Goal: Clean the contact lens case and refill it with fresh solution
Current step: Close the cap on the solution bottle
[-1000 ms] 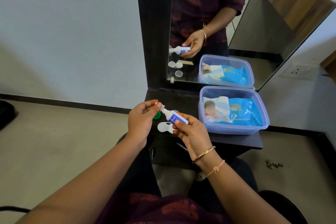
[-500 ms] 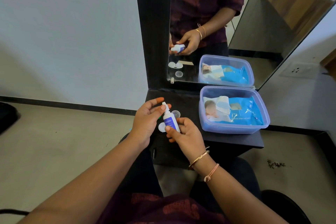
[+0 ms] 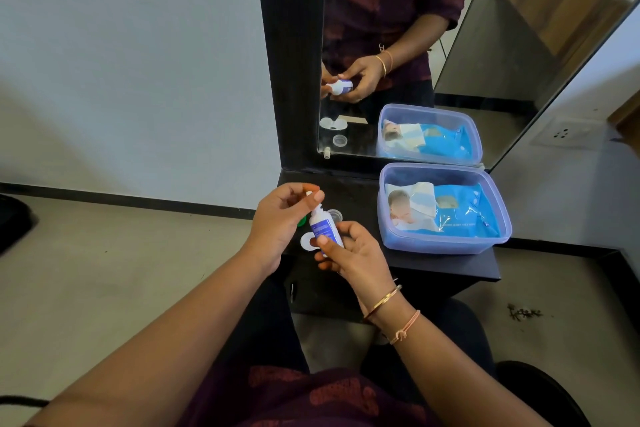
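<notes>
My right hand (image 3: pixel 349 253) holds a small white solution bottle (image 3: pixel 322 226) with a blue label, nearly upright above the black shelf (image 3: pixel 446 265). My left hand (image 3: pixel 282 218) pinches the bottle's tip between thumb and fingers; whether a cap is on the tip is hidden. The white contact lens case (image 3: pixel 306 241) lies open on the shelf under the bottle, mostly covered by my hands. A clear round lid (image 3: pixel 336 215) sits just behind the bottle. A green lid (image 3: pixel 302 221) peeks out beside my left palm.
A lilac plastic tub (image 3: pixel 446 242) with a blue pack of baby wipes (image 3: pixel 460 208) stands on the right of the shelf. A mirror (image 3: pixel 398 28) rises behind it and reflects hands, bottle and tub. The shelf's front edge is close to my knees.
The bottle has swung from tilted with its tip to the left to nearly upright. My left fingers stayed on its tip throughout and both hands rose slightly.
</notes>
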